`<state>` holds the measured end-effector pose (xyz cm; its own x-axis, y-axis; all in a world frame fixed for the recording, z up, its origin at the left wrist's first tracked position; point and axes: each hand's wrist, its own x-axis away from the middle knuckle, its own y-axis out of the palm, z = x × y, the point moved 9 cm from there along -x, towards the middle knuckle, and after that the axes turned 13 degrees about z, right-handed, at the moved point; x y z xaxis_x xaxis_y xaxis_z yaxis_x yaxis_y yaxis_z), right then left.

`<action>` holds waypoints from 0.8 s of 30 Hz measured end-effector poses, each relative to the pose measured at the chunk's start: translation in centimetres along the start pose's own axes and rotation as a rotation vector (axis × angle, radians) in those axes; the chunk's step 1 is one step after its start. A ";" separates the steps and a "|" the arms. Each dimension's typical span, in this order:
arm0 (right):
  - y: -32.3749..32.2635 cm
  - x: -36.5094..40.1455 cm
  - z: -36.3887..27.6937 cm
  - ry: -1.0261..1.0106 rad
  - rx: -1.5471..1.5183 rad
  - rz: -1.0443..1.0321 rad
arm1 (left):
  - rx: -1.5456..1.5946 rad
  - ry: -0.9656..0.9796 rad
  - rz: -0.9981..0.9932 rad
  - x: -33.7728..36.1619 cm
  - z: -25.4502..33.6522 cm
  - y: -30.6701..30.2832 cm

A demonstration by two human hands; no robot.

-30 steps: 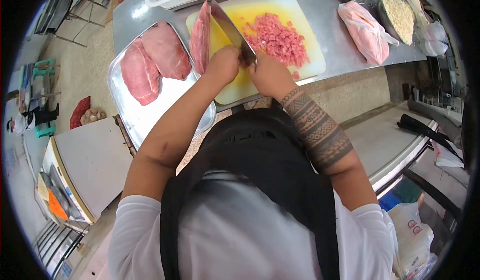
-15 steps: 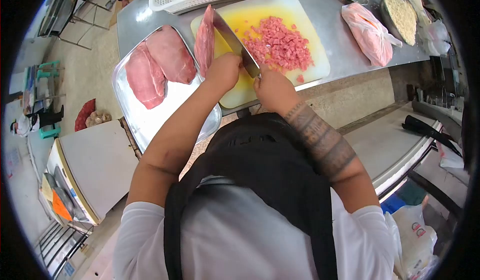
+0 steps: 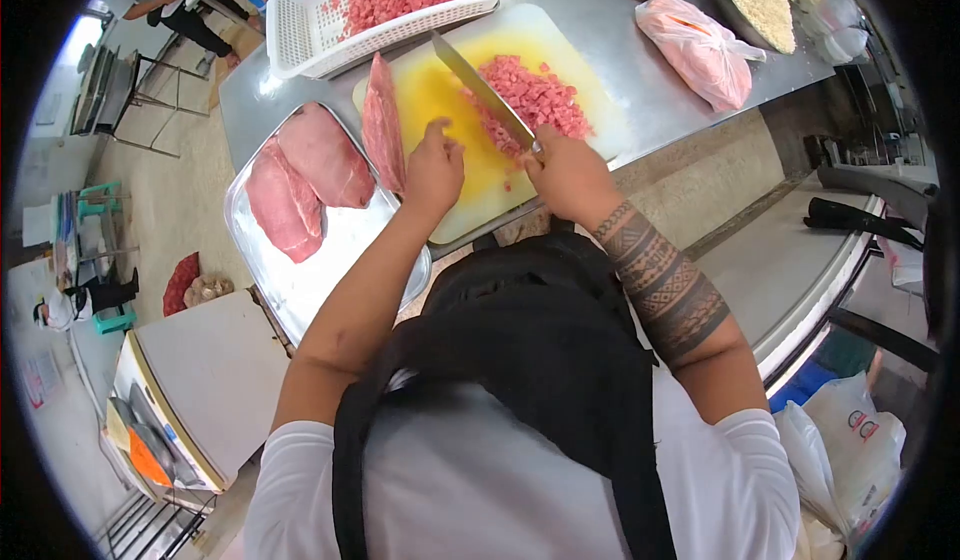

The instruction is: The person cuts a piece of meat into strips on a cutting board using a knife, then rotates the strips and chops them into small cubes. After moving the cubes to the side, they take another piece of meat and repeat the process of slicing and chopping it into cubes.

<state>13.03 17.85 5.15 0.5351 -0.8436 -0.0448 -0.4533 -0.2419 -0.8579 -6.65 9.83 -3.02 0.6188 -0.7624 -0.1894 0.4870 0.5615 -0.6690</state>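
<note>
My right hand (image 3: 572,178) is wrapped round the handle of a large knife (image 3: 487,93), its blade slanting up and left over the yellow-stained cutting board (image 3: 600,95). Against the right side of the blade lies a heap of diced pink meat (image 3: 540,100). My left hand (image 3: 437,168) is over the board's left part, fingers apart, holding nothing. Just left of it a long piece of meat (image 3: 382,125) lies along the board's edge. Two large slabs of meat (image 3: 325,155) rest in the metal tray (image 3: 345,260) further left.
A white basket (image 3: 300,45) of diced meat stands behind the board. On the metal table's right are a bagged pink item (image 3: 695,50) and a bowl of pale crumbs (image 3: 755,5). One person (image 3: 165,0) stands at upper left, another (image 3: 85,300) at far left.
My left hand has come away from beside the knife and its fingers have spread. The knife has moved against the diced meat. The whole view has shifted, showing more of the basket.
</note>
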 end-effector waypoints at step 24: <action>-14.8 2.3 14.7 -0.204 0.189 0.070 | -0.409 0.408 0.001 -2.8 8.0 1.4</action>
<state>31.47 26.55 10.18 0.6481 -0.7367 -0.1929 -0.3636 -0.0768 -0.9284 -2.79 15.33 2.30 0.2924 -0.8696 -0.3979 0.1584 0.4544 -0.8766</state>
